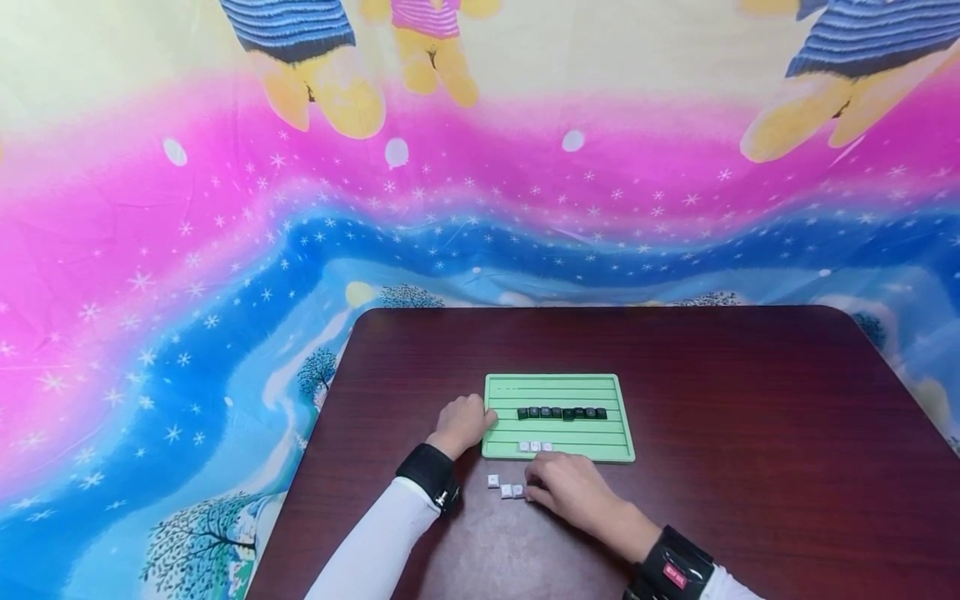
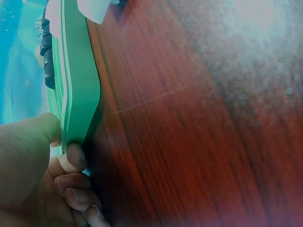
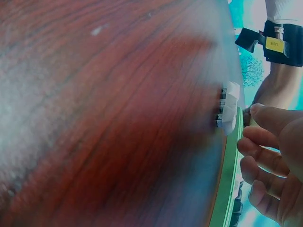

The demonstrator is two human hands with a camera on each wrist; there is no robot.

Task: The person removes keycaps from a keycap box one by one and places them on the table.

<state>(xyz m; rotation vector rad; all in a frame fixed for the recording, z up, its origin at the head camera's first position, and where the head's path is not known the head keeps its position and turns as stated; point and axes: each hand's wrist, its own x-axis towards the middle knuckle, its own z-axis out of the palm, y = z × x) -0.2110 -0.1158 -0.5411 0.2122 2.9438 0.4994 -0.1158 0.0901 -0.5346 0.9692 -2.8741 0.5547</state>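
A pale green ridged board (image 1: 555,383) lies on the table. My left hand (image 1: 461,425) pinches its left edge; in the left wrist view the thumb (image 2: 49,126) is on the top side and curled fingers are at the side. A row of black keycaps (image 1: 557,412) sits across the board's middle, and three white keycaps (image 1: 536,447) stand along its near edge. Three more white keycaps (image 1: 506,492) lie on the table in front. Beside the rightmost of these is my right hand (image 1: 573,492), its relaxed fingers (image 3: 265,161) apart from the thumb and holding nothing.
The dark red-brown wooden table (image 1: 750,433) has rounded far corners. Behind it hangs a colourful printed cloth (image 1: 480,192). Both wrists wear black bands (image 1: 678,562) over white sleeves.
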